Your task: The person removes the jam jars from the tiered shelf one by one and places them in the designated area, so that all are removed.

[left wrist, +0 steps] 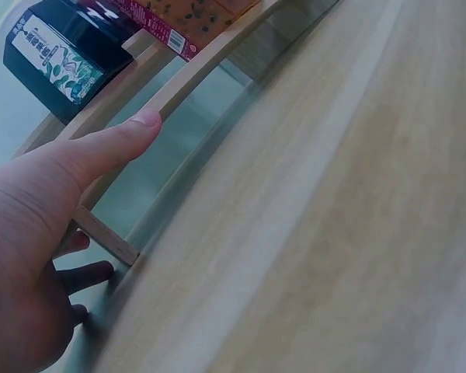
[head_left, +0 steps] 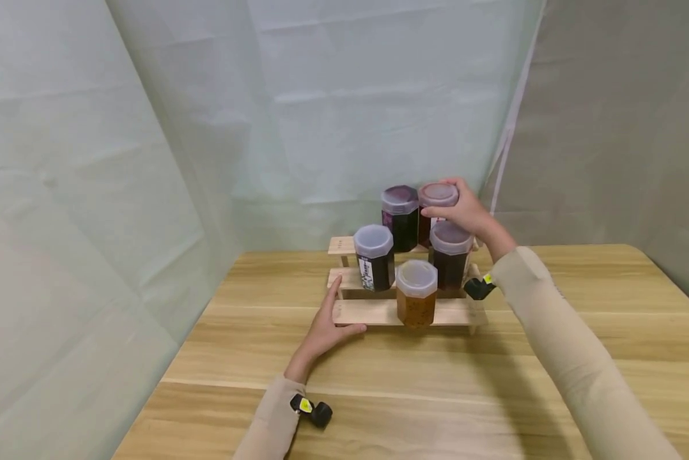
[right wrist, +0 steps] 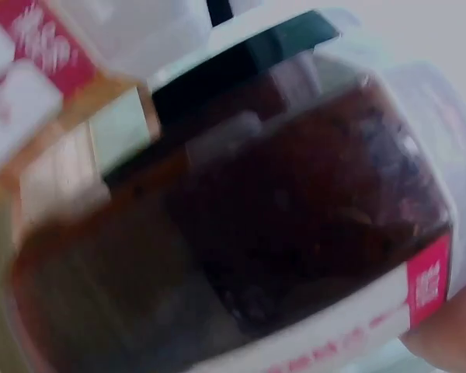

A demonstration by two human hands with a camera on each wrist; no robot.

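Note:
A three-step wooden rack point(head_left: 373, 312) stands on the wooden table point(head_left: 413, 396) with several lidded jars on it. My right hand point(head_left: 463, 209) grips the lid end of a red jar point(head_left: 436, 198) at the top step, beside a dark purple jar point(head_left: 400, 218). The right wrist view is filled by this red jar point(right wrist: 295, 233), with one fingertip point(right wrist: 453, 340) at its lower right. My left hand point(head_left: 328, 321) rests on the rack's left end with straight fingers. In the left wrist view its thumb point(left wrist: 120, 141) touches a slat of the rack point(left wrist: 188, 74).
The middle step holds a black jar point(head_left: 374, 257) and a dark red jar point(head_left: 450, 254); an amber jar point(head_left: 416, 294) stands on the lowest step. Pale cloth walls close in on the left and behind. The table's right corner is rounded.

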